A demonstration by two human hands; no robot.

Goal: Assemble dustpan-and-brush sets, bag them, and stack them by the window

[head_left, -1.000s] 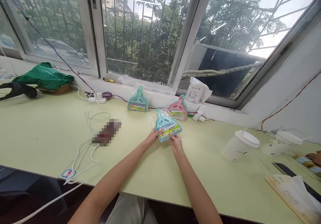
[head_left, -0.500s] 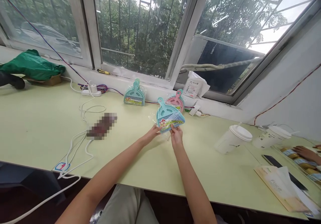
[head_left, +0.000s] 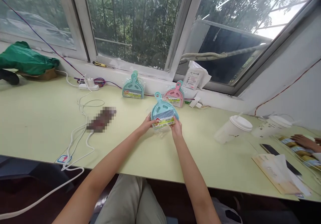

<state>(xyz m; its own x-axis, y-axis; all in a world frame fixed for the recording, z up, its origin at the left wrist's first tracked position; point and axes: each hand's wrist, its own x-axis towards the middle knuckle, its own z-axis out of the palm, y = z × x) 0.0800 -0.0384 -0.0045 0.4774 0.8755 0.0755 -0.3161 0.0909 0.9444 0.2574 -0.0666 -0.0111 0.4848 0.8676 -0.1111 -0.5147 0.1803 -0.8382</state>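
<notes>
Between both hands is a turquoise dustpan and brush set (head_left: 164,110) in clear plastic with a printed label, its handle pointing away from me. My left hand (head_left: 147,125) grips its lower left side, and my right hand (head_left: 176,126) has the lower right corner, thumb on the front. Behind it, against the wall under the window, lean pink dustpan sets (head_left: 175,95). Farther left, several turquoise dustpan sets (head_left: 133,86) stand stacked together.
White lidded cups (head_left: 233,129) stand on the right, near papers (head_left: 272,173) and a phone (head_left: 281,158). Another person's hand (head_left: 304,142) rests over jars at the far right. White cables (head_left: 80,140) and a blurred object (head_left: 101,119) lie on the left.
The held dustpan set has turned more upright and square to me, shifting slightly left. My left fingers now show on its side. The view has tilted down a little.
</notes>
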